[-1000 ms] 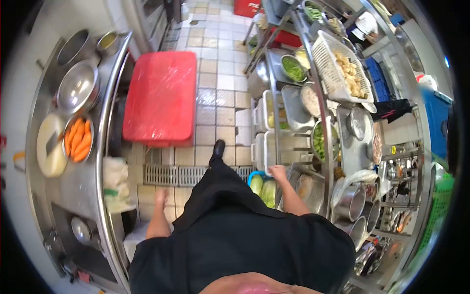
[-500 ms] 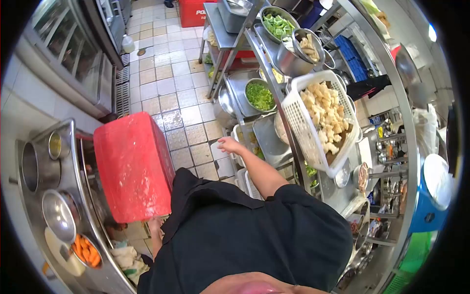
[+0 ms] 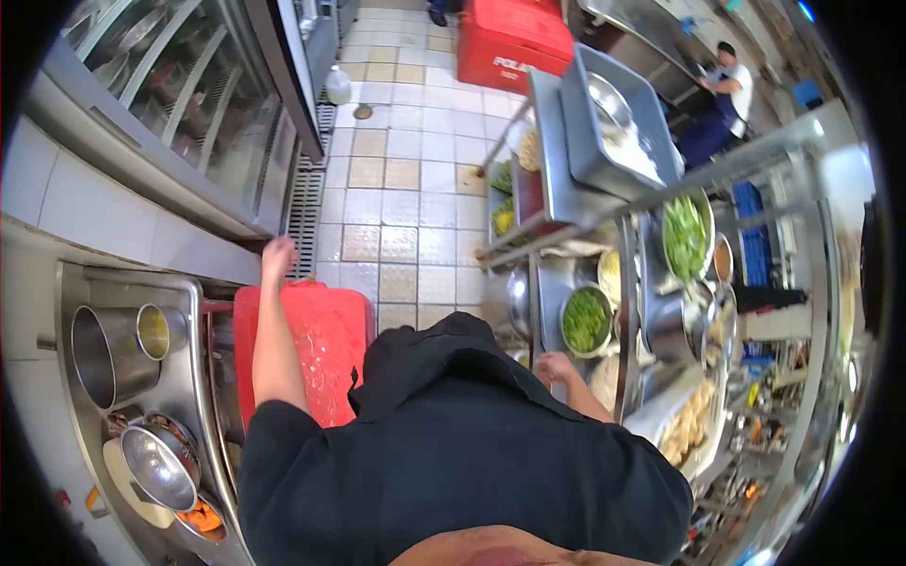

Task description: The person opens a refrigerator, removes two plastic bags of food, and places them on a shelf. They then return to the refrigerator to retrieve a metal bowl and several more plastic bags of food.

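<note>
My left hand [image 3: 279, 259] is stretched forward over the far edge of the red cooler box [image 3: 321, 335], near the foot of the glass-door fridge. Its fingers are curled in, and nothing shows in them. Lower and to the right, my right hand [image 3: 555, 366] hangs beside the steel shelving, its fingers folded with no object visible. Nearest to it is a metal bowl of chopped greens [image 3: 585, 321] on a shelf. A white basket of pale ginger-like pieces [image 3: 689, 429] sits on the shelving past my right forearm.
A tiled floor [image 3: 396, 189] runs ahead between the fridge [image 3: 189, 123] and the shelving. A grey tub [image 3: 618, 123] stands on a rack, with another red cooler [image 3: 514, 42] behind. One person [image 3: 722, 104] is at the far right. Metal pots [image 3: 113, 358] fill the left counter.
My body has moved forward along the aisle and the view has turned right. My left hand has swung up and forward; my right has drawn back and its fingers have folded.
</note>
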A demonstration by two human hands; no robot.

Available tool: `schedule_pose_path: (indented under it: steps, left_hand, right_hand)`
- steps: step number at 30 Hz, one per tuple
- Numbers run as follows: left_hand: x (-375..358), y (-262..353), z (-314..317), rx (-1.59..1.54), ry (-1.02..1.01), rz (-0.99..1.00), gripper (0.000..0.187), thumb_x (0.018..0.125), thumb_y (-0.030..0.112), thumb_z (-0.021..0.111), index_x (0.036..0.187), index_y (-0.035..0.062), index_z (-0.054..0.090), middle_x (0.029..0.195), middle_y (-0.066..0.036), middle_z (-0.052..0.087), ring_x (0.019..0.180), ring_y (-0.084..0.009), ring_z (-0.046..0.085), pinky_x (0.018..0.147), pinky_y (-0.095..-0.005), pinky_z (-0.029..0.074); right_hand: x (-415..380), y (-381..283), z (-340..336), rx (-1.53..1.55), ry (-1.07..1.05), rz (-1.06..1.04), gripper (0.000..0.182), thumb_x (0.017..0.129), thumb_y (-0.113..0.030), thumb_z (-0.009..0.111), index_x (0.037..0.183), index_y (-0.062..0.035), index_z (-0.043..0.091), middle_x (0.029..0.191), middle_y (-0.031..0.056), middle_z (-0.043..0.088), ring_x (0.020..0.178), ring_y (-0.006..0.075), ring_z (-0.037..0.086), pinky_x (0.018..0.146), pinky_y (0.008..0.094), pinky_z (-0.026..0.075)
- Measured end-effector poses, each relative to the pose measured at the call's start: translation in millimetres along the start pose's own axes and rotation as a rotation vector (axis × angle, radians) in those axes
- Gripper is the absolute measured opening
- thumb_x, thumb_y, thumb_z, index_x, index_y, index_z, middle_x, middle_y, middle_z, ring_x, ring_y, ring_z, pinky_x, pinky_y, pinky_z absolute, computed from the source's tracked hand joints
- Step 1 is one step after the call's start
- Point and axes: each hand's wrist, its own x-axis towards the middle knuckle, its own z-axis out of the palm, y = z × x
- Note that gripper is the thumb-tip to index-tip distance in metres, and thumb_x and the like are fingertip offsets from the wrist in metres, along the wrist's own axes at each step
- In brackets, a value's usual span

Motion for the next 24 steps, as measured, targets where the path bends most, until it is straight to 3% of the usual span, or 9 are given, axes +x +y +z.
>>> schedule_pose_path:
  steps: [2,6,10,12,14,16,18,20,24]
  left_hand:
    - [43.2,99.7,16.7,-0.052,0.005,0.092,0.039,0.084,0.019,0.061,0.12,0.0056,0.053,0.076,-0.002,0.059,0.062,-0.0077,0.055,0.05,-0.0198,0.039]
    - [133.0,231.3,33.5,-0.075,0.113,0.315,0.061,0.083,0.019,0.064,0.135,0.0053,0.037,0.1,-0.006,0.062,0.072,-0.0085,0.057,0.061,-0.0241,0.043]
    - [191.8,314.2,55.1,0.029,0.334,0.397,0.079,0.08,0.012,0.064,0.145,0.0103,0.02,0.092,-0.005,0.06,0.071,-0.011,0.057,0.059,-0.0249,0.045]
    - [218.7,328.5,61.6,0.089,0.308,0.39,0.082,0.078,0.009,0.065,0.145,0.0104,0.018,0.089,-0.003,0.057,0.072,-0.0116,0.056,0.059,-0.028,0.047]
    - [243.5,330.6,69.8,-0.001,0.363,0.445,0.056,0.073,0.003,0.063,0.124,0.0068,0.041,0.079,0.001,0.055,0.066,-0.0112,0.052,0.055,-0.0255,0.043]
    - [277.4,311.2,57.3,0.106,0.451,0.654,0.045,0.072,0.001,0.062,0.114,0.0056,0.047,0.078,0.001,0.054,0.065,-0.0111,0.052,0.057,-0.0246,0.042]
    - [266.7,314.8,70.4,0.208,0.513,0.63,0.04,0.071,-0.001,0.061,0.109,0.0044,0.05,0.077,0.001,0.052,0.066,-0.0106,0.051,0.058,-0.0245,0.04]
    - [238.6,336.0,108.1,0.404,0.637,0.61,0.044,0.066,-0.003,0.064,0.109,-0.0023,0.052,0.083,-0.006,0.052,0.073,-0.0185,0.052,0.07,-0.0305,0.046]
    - [251.3,330.7,179.9,-0.017,0.364,0.373,0.047,0.069,-0.004,0.065,0.114,-0.0013,0.053,0.099,-0.007,0.045,0.071,-0.0101,0.049,0.065,-0.0225,0.043]
  right_hand:
    - [-0.5,-45.6,2.1,0.039,0.06,0.041,0.036,0.079,-0.016,0.063,0.113,-0.0041,0.057,0.09,0.009,0.062,0.075,0.021,0.062,0.059,0.0329,0.048]
    - [52.9,-154.2,-7.0,0.021,0.033,-0.064,0.04,0.083,-0.016,0.06,0.12,-0.0027,0.051,0.091,0.011,0.063,0.073,0.0235,0.064,0.06,0.0352,0.051]
    - [108.9,-314.7,-21.6,-0.031,0.036,-0.245,0.042,0.083,-0.018,0.062,0.121,-0.0045,0.054,0.096,0.0065,0.064,0.074,0.0169,0.061,0.06,0.0301,0.047]
    - [132.4,-387.2,-35.5,0.046,0.04,-0.346,0.044,0.082,-0.018,0.063,0.122,-0.003,0.053,0.097,0.0073,0.063,0.075,0.0164,0.062,0.06,0.0298,0.047]
    - [156.3,-450.9,-51.4,0.06,0.022,-0.413,0.044,0.081,-0.017,0.063,0.121,-0.0024,0.053,0.097,0.007,0.063,0.074,0.0156,0.062,0.059,0.0287,0.047]
    - [167.8,-503.2,-61.3,0.042,0.025,-0.457,0.043,0.081,-0.017,0.064,0.12,-0.0026,0.053,0.094,0.0058,0.063,0.073,0.0151,0.062,0.057,0.0281,0.046]
    - [178.0,-549.0,-65.9,0.017,-0.002,-0.469,0.041,0.081,-0.017,0.064,0.118,-0.0028,0.054,0.092,0.0049,0.063,0.073,0.0148,0.061,0.057,0.0278,0.046]
    - [191.9,-590.5,-66.2,0.003,-0.06,-0.454,0.04,0.08,-0.017,0.064,0.117,-0.0031,0.054,0.089,0.0041,0.062,0.072,0.0149,0.062,0.056,0.0279,0.046]
    - [237.7,-665.3,-57.2,-0.199,-0.088,-0.357,0.044,0.081,-0.019,0.062,0.121,-0.003,0.052,0.092,0.0068,0.062,0.072,0.0151,0.06,0.053,0.0277,0.047]
